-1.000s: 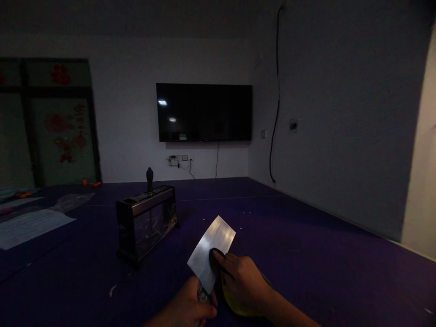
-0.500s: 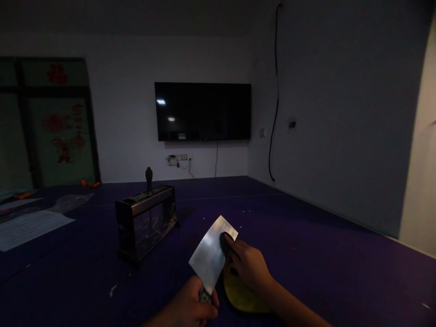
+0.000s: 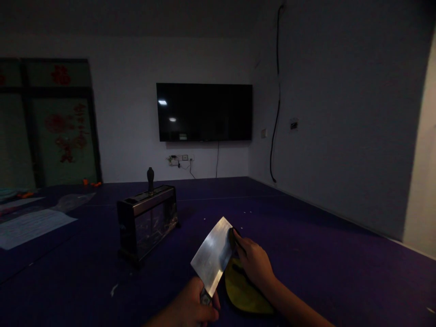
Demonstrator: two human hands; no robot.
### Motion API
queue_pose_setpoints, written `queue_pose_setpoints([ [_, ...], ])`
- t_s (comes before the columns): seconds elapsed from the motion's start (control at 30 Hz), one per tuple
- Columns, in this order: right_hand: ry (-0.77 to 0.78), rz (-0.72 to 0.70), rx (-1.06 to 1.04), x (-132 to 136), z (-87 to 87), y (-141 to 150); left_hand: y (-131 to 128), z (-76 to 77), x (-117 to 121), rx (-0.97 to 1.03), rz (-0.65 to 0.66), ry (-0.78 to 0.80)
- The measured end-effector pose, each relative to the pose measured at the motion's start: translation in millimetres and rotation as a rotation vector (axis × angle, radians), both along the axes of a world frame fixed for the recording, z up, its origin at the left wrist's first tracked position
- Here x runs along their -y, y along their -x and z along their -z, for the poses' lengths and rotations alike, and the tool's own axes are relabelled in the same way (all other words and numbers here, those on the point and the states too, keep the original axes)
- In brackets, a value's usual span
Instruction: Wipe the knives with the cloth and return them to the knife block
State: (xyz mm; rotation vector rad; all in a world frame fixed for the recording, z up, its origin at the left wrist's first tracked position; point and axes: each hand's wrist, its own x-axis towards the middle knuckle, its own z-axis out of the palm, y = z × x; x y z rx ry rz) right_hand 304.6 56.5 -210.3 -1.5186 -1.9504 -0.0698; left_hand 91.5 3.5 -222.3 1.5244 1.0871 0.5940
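"Purple, flat and smooth, this surface [image 3: 323,272] fills the foreground. What stands on it?"

"A boxy black block [image 3: 153,225] with a see-through side and a metal-trimmed top."

"And nearer us?"

"A broad, shiny steel cleaver [image 3: 211,259], held up at a tilt, its handle clamped in the left hand [image 3: 195,302]. Just beside it, a rounded yellow piece [image 3: 243,288], partly behind the right hand [image 3: 257,263]."

"That hand's grip?"

"Fingers bent at a small dark pad [image 3: 233,237] by the blade's edge; whether they pinch it, I can't tell."
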Motion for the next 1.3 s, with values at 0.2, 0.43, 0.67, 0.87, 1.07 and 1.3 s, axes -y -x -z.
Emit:
queue_pose_setpoints([
  [0.2, 0.028, -0.083, 0.088, 8.0, -3.2, 6.1, -1.4, -0.4, 1.0, 0.014, -0.005, 0.016],
  [0.43, 0.022, -0.241, 0.218, 19.4, -5.7, 16.8, -1.3, -3.2, 2.5, 0.003, -0.020, 0.019],
  [0.67, -0.016, -0.390, 0.353, 30.5, -5.2, 26.0, -0.8, 3.9, -3.0, 0.079, -0.011, 0.004],
  [0.87, -0.048, -0.452, 0.437, 30.6, -2.4, 26.6, -1.6, 12.8, -7.5, 0.104, -0.050, 0.010],
  [1.07, -0.038, -0.422, 0.401, 33.5, -4.2, 25.5, -2.6, 12.3, -6.3, 0.139, -0.035, 0.019],
  [1.3, -0.025, -0.317, 0.346, 27.7, -4.4, 23.7, -0.1, 4.5, -1.5, 0.048, -0.015, 0.012],
])
